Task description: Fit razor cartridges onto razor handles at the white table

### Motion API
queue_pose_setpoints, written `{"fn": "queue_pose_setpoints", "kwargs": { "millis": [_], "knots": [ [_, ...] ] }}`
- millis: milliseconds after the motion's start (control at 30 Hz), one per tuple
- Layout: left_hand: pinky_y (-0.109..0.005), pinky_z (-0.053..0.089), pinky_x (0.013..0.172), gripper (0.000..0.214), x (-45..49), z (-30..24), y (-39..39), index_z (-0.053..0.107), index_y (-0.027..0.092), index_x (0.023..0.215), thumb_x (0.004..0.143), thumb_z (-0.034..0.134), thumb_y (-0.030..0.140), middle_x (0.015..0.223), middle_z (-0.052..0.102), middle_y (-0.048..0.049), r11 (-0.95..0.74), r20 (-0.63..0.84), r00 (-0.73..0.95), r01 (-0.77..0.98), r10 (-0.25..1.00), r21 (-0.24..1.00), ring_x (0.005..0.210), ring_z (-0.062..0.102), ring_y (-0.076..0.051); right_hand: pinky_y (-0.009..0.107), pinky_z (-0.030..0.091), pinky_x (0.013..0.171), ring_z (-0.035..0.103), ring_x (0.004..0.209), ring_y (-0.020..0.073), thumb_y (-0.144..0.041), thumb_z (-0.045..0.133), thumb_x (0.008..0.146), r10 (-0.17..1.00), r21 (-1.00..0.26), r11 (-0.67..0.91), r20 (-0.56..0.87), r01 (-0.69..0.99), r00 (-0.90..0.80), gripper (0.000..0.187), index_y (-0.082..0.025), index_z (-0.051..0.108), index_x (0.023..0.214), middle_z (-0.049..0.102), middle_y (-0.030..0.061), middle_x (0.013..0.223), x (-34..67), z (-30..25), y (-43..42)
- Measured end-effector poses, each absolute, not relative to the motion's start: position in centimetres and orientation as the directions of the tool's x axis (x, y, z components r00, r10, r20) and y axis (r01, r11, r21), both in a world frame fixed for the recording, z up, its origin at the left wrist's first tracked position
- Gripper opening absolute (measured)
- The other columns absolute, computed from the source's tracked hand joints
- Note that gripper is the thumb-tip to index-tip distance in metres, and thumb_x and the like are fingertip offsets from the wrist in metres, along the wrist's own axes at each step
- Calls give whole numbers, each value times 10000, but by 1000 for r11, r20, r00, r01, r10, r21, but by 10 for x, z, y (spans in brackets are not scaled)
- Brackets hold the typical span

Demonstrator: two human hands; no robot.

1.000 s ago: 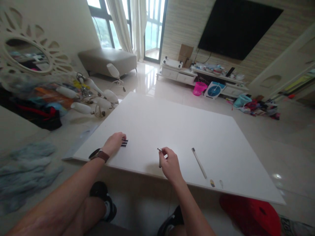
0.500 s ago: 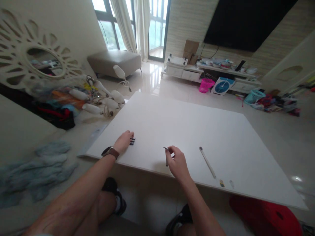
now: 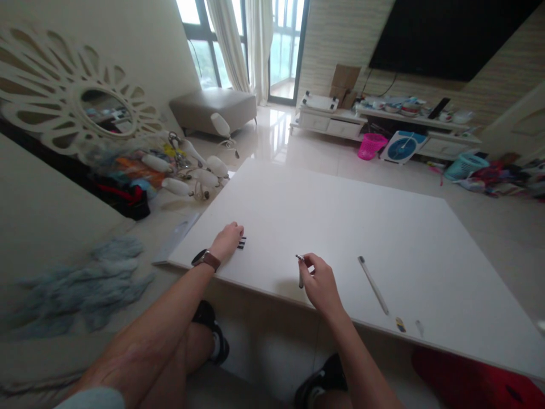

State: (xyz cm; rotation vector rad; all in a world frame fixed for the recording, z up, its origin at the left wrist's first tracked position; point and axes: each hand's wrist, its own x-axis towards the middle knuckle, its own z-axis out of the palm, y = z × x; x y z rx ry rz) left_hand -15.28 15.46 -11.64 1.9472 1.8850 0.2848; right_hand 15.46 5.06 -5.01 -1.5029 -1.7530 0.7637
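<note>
On the white tabletop (image 3: 323,221), my left hand (image 3: 227,241) rests with its fingers curled downward, a dark watch on the wrist. Small black strips (image 3: 242,243) lie beside and partly under these fingers; what the fingertips pinch is hidden. My right hand (image 3: 321,282) is closed around a slim pen-like tool (image 3: 301,272), held upright with a shiny metal piece at its top. To the right of that hand lies a long thin grey-white stick (image 3: 373,285) with a dark end. Near the front edge are a small yellow-and-dark piece (image 3: 400,324) and a small clear piece (image 3: 419,328).
A chandelier with white shades (image 3: 206,177) stands on the floor left of the table. Behind it are a mirror (image 3: 106,111) and a grey bench (image 3: 217,108). Grey-blue cloth (image 3: 102,278) lies at left, a red object (image 3: 472,380) below the right edge.
The view has turned slightly left, so everything sits further right in the picture. Both hands keep nearly the same pose and place on the table.
</note>
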Motion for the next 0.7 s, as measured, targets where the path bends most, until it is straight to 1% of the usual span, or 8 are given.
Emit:
{"fn": "queue_pose_setpoints", "kwargs": {
  "millis": [67, 133, 167, 233, 333, 433, 567, 700],
  "knots": [
    [-310, 422, 801, 130, -140, -106, 154, 611, 167, 876, 908, 494, 119, 995, 553, -97, -35, -56, 66, 901, 996, 433, 917, 544, -220, 296, 444, 663, 591, 774, 211, -355, 483, 954, 990, -806, 143, 122, 574, -76, 237, -210, 616, 823, 656, 58, 821, 154, -50, 51],
    [-308, 440, 822, 70, -119, -97, 150, 597, 169, 877, 894, 532, 147, 989, 575, -88, -62, -19, 87, 834, 996, 548, 926, 563, -212, 294, 437, 656, 592, 762, 207, -370, 495, 948, 994, -824, 112, 101, 556, -51, 242, -209, 631, 830, 660, 50, 808, 154, -49, 53],
    [-305, 452, 817, 38, -107, -93, 147, 583, 171, 879, 893, 547, 169, 983, 590, -79, -54, -41, 106, 760, 994, 647, 902, 574, -200, 292, 434, 649, 594, 755, 205, -379, 502, 946, 996, -839, 91, 87, 537, -32, 246, -208, 638, 835, 662, 46, 802, 154, -50, 55],
    [-306, 467, 823, 48, -80, -87, 138, 571, 186, 907, 912, 540, 222, 951, 626, -55, -63, -88, 234, 567, 968, 821, 894, 593, -186, 288, 433, 635, 602, 752, 202, -407, 510, 942, 998, -877, 45, 59, 479, 13, 263, -205, 644, 840, 666, 42, 798, 155, -52, 58],
    [-291, 485, 762, 79, -46, -82, 124, 571, 187, 910, 872, 584, 255, 905, 638, -45, 6, -117, 416, 259, 902, 966, 861, 607, -175, 287, 460, 641, 619, 772, 205, -459, 529, 926, 996, -927, -1, 34, 374, 87, 287, -201, 628, 847, 661, 42, 797, 155, -58, 65],
    [-281, 485, 727, 103, -28, -75, 115, 580, 178, 874, 841, 623, 266, 852, 643, -41, -5, -45, 430, 114, 902, 993, 804, 604, -162, 293, 502, 628, 643, 732, 201, -498, 531, 905, 985, -974, -60, -23, 216, 171, 297, -207, 571, 863, 631, 28, 771, 152, -67, 73],
    [-286, 476, 722, 76, -23, -62, 107, 653, 178, 849, 855, 639, 253, 812, 683, -40, -149, 69, 374, 190, 925, 970, 759, 613, -158, 257, 468, 525, 637, 624, 177, -522, 515, 892, 977, -987, -139, -125, 77, 172, 306, -216, 517, 884, 590, 0, 713, 145, -72, 76],
    [-282, 492, 730, 72, -22, -58, 102, 695, 180, 860, 865, 650, 236, 821, 719, -40, -211, 127, 331, 232, 935, 950, 770, 655, -164, 239, 421, 506, 607, 626, 155, -512, 598, 866, 985, -990, -138, -138, -8, 101, 308, -209, 542, 854, 613, 6, 747, 138, -71, 72]
  ]
}}
